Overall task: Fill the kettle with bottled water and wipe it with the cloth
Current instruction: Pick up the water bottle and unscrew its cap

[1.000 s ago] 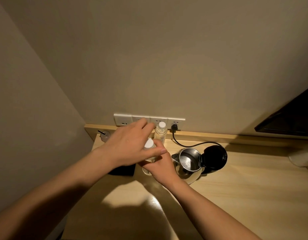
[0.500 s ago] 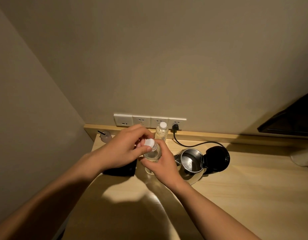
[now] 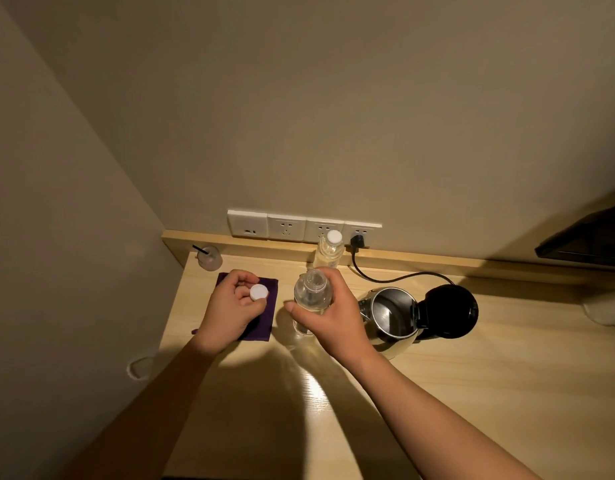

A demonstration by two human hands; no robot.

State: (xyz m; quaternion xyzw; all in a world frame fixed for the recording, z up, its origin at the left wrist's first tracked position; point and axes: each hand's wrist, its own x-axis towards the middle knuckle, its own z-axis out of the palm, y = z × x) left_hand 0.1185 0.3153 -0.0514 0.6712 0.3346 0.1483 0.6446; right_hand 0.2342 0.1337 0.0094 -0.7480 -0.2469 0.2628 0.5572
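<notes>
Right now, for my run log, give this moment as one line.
left hand: holds cap | right hand: grips open bottle | kettle: lid up | cloth: unused

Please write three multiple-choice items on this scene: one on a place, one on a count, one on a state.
1. Where is the white cap?
A. On the open bottle
B. In the left hand, above the purple cloth
C. Inside the kettle

2. How many water bottles are in view?
A. One
B. Two
C. Four

3. How is the kettle's lid?
A. Flipped open
B. Shut
C. Missing

Answers:
1. B: the left hand pinches the cap over the cloth, away from the bottle.
2. B: the right hand holds the open bottle, and a capped bottle stands by the wall sockets.
3. A: the black lid is tipped back to the right, so the inside of the kettle shows.
</notes>
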